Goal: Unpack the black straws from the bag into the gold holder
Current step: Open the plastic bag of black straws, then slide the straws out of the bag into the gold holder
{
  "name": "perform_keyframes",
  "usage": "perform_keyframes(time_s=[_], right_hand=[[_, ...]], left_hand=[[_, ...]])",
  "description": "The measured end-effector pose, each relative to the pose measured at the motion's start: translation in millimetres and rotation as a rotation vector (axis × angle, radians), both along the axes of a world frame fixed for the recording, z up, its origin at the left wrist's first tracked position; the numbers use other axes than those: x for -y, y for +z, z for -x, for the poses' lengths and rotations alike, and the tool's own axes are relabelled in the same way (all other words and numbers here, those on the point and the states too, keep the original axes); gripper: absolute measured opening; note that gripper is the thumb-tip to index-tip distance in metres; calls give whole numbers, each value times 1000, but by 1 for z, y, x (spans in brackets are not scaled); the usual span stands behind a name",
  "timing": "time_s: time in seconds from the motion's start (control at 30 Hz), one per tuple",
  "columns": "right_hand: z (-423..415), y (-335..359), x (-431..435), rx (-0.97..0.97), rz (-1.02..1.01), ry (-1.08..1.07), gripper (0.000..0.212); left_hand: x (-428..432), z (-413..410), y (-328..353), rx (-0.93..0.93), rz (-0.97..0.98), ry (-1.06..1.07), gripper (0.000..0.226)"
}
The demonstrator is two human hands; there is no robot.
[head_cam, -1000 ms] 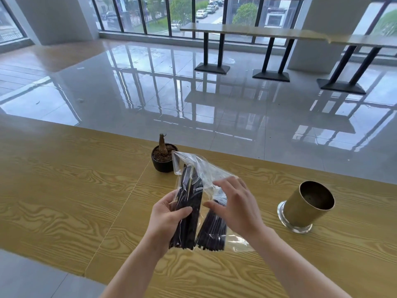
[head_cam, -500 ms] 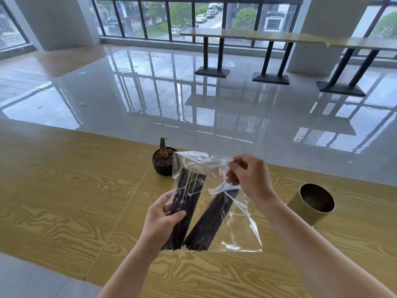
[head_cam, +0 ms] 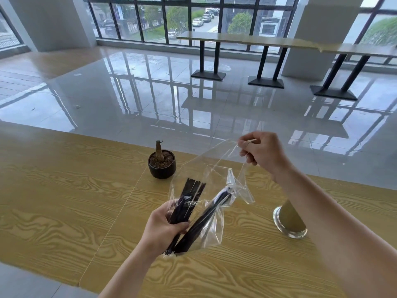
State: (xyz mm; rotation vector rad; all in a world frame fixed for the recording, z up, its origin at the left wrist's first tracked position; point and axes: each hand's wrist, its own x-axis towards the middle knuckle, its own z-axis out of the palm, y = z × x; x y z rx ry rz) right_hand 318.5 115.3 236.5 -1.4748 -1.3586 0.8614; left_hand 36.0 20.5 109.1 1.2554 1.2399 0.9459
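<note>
A clear plastic bag [head_cam: 211, 168] hangs above the wooden table, with two bundles of black straws [head_cam: 203, 220] inside it. My left hand [head_cam: 165, 222] grips the lower part of the bag around the left bundle. My right hand [head_cam: 261, 150] is raised up and to the right, pinching the bag's top edge and stretching the plastic. The gold holder [head_cam: 290, 220] stands on the table at the right, on a clear base; my right forearm hides its top.
A small black pot [head_cam: 162, 166] with a bare plant stump stands on the wooden table [head_cam: 64, 201] behind the bag. Past the table's far edge lies a glossy tiled floor, with a long high table [head_cam: 247, 38] on black legs by the windows.
My right hand left the bag's front, took its top edge and pulled it up and to the right. The bag has stretched open and the two bundles have spread apart. My left hand kept its hold.
</note>
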Motion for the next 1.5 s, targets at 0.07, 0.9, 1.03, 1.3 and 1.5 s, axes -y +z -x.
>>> perform_keyframes(time_s=[0.07, 0.9, 1.03, 1.3, 1.5], right_hand=[[-5, 4, -1, -45, 44, 7, 3], [28, -46, 42, 692, -173, -49, 13], [9, -22, 21, 551, -128, -120, 15], [9, 40, -5, 499, -153, 64, 8], [16, 90, -16, 365, -79, 126, 19]], left_hand=[[0, 1, -1, 14, 1, -4, 54], [12, 9, 0, 334, 53, 211, 34], [18, 21, -5, 255, 53, 212, 29], [21, 23, -9, 304, 105, 148, 37], [18, 30, -18, 315, 166, 80, 50]])
